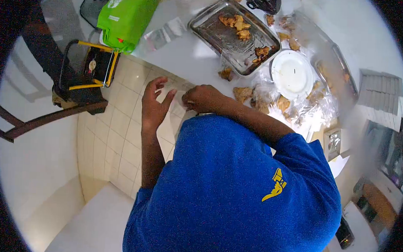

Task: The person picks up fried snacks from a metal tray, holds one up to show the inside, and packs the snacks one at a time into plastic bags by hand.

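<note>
My left hand (156, 105) is raised over the tiled floor beside the table edge, its fingers and thumb apart with nothing held. To its right, my right hand (203, 98) is closed with its fingertips together on a thin clear plastic bag (177, 111), which hangs between the hands and is hard to tell from the tiles. Beyond my right hand, a glass baking tray (235, 49) holds browned food pieces (237, 23). A white plate (292, 74) stands right of the tray, among clear plastic bags (315, 103) with food pieces around them.
The white table (192, 59) also bears a green bag (129, 19), a black plastic bag (267, 3) and a second tray (345, 71) at the right. A black and yellow frame (109, 69) and a brown wooden chair part (60, 116) stand at the left over the tiled floor (117, 132).
</note>
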A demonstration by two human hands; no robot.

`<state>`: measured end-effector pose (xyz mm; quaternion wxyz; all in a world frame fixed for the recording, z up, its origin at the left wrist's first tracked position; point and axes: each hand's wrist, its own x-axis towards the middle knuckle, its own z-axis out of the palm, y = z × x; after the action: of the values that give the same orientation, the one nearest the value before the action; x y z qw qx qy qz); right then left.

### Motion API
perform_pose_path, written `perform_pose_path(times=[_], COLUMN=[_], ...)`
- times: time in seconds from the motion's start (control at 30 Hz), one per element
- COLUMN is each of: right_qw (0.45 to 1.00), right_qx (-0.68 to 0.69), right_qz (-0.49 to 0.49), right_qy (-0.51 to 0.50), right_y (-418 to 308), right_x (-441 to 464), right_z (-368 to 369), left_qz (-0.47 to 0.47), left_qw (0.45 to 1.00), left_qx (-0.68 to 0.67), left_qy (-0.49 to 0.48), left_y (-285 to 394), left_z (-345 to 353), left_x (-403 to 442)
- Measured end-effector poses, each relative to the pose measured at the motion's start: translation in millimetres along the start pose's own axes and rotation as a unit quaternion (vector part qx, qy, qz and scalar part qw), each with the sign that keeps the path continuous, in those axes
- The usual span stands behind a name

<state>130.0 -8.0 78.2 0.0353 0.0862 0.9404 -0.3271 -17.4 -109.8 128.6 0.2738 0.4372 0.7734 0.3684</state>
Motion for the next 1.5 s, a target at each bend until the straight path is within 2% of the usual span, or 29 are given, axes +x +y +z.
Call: perform_pose_path(times=[0.1,0.13,0.2,0.23,0.3,0.4,0.47,0.53,0.57,0.6,0.7,0.77,0.8,0.83,0.9,0.97,1.03,1.07,1.13,1.23,1.27,1.3,1.37,1.4,1.5], right_qw=[0.978,0.952,0.846,0.834,0.807,0.803,0.832,0.829,0.815,0.801,0.840,0.873,0.907,0.903,0.918,0.920,0.946,0.969,0.987,0.992,0.979,0.938,0.794,0.737,0.597], right_qx=[0.148,0.277,0.516,0.535,0.573,0.578,0.553,0.559,0.578,0.596,0.536,0.426,0.248,0.059,-0.181,-0.276,-0.246,-0.170,-0.144,-0.070,0.163,0.289,0.517,0.612,0.751], right_qz=[0.027,0.060,0.120,0.127,0.141,0.138,0.032,0.002,0.025,0.048,0.063,0.156,0.234,0.301,0.197,0.097,0.061,0.077,0.072,0.106,0.120,0.172,0.264,0.209,0.160], right_qy=[0.142,0.118,0.061,0.043,0.004,-0.036,-0.028,-0.031,-0.037,-0.043,0.060,0.181,0.246,0.302,0.293,0.261,0.204,0.162,0.022,-0.010,0.031,0.085,0.182,0.199,0.232], right_y=[33,37,43,39,31,34,41,45,47,47,66,127,164,202,269,291,328,362,356,312,318,307,277,290,213], right_x=[5,4,1,-4,-16,-21,-24,-29,-32,-37,-55,-63,-66,-71,-90,-95,-98,-100,-96,-98,-104,-104,-105,-103,-89], right_z=[21,24,26,16,-2,-8,-8,-13,-17,-24,-60,-87,-88,-80,-58,-57,-43,-29,-37,-71,-73,-78,-90,-84,-114], left_qz=[0.125,0.123,0.095,0.080,0.112,0.162,0.189,0.222,0.238,0.208,0.114,0.049,0.036,0.023,-0.010,-0.055,-0.069,-0.077,-0.073,-0.064,-0.067,-0.070,-0.056,-0.050,-0.046], left_qw=[0.980,0.981,0.949,0.925,0.912,0.889,0.881,0.897,0.903,0.921,0.959,0.971,0.976,0.980,0.987,0.992,0.993,0.993,0.994,0.993,0.992,0.992,0.988,0.986,0.987], left_qx=[0.153,0.142,0.288,0.359,0.382,0.420,0.424,0.380,0.358,0.328,0.255,0.230,0.214,0.198,0.157,0.113,0.083,0.069,0.045,0.043,0.041,0.038,0.063,0.074,0.042], left_qy=[0.008,-0.051,-0.081,-0.094,-0.100,-0.083,-0.088,-0.037,-0.011,-0.023,-0.042,-0.034,-0.012,0.009,0.032,0.033,0.044,0.048,0.066,0.091,0.094,0.100,0.126,0.137,0.147], left_y=[-1,5,12,13,9,16,14,1,-4,-5,-7,-8,-15,-25,-29,-26,-26,-27,-37,-43,-42,-41,-38,-37,-38], left_z=[5,6,26,32,38,43,46,56,59,61,66,71,75,80,83,84,82,81,80,74,71,69,68,68,70], left_x=[-10,-14,-18,-19,-14,-4,5,14,16,15,13,10,8,5,3,-1,-2,-5,-9,-12,-14,-14,-11,-10,-9])
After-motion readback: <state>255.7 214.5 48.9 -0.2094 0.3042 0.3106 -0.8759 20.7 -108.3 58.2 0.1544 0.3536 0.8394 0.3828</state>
